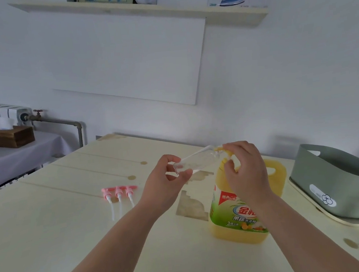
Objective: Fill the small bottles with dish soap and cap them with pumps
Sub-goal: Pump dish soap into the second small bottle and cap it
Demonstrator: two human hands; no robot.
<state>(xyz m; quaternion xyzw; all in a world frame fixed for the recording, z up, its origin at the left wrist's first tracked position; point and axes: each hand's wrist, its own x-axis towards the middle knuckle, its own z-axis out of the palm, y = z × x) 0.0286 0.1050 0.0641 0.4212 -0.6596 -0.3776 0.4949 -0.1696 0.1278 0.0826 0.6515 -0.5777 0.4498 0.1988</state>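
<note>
**Small bottle held sideways in the air, both hands on it, neck to the right**

The small bottle (196,162) is clear, looks empty, and is held above the table (75,244), not resting on it. It lies nearly on its side. Its long axis runs left to right, the right end a little higher and farther. The base points left and the neck points right, over the top of the dish soap jug (236,213).

The left hand (167,180) grips the base, thumb below and fingers curled over the top. The right hand (245,173) pinches the neck end with its fingertips, where a yellowish piece (220,147) shows. I cannot tell whether that is a cap or a collar. A thin white line along the bottle's upper side may be a tube or only glare.

This looks like work on the neck before filling, so the task seems to be near its start. To do it well, the left hand should hold the base firm without squeezing the thin wall, while the right hand turns only at the neck. The bottle should be brought upright before any soap goes in.

Three pink pumps (119,193) lie side by side on the table to the left, tubes pointing near. A grey basket (337,186) stands at the right, well apart from the hands.
</note>
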